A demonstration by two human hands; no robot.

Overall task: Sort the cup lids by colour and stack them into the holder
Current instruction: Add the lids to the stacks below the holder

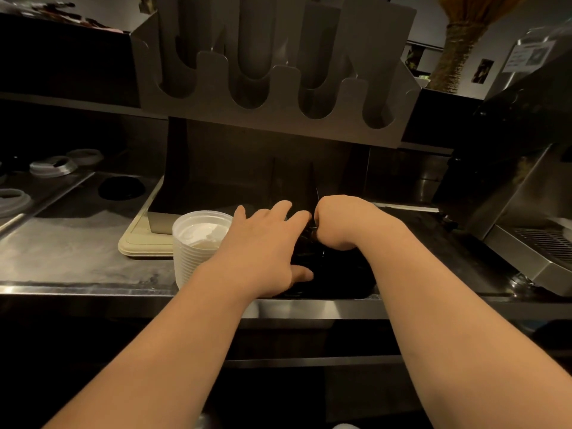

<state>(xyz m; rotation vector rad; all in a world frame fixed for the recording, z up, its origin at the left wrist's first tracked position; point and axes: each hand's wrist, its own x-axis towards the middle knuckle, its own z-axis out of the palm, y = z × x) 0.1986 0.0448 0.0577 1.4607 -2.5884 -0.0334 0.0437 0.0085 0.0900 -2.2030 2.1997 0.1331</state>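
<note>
Black lids (334, 270) are gathered in a dark pile at the front lip of the steel counter (77, 243), close to its edge. The pile is pressed from the left by the left hand (263, 243), whose fingers are spread wide over it with the thumb against its near side; the right hand (343, 222) is curled into a narrow pinch on the top of the pile, though exactly what is pinched cannot be told. A stack of white lids (198, 243) is seen touching the left wrist, beside a beige tray (139, 243). The grey holder (272, 109) is mounted above, its slots open at the front. Loose lids (52, 165) are scattered far left, with bare counter between. A machine (526, 212) bounds the right side.
</note>
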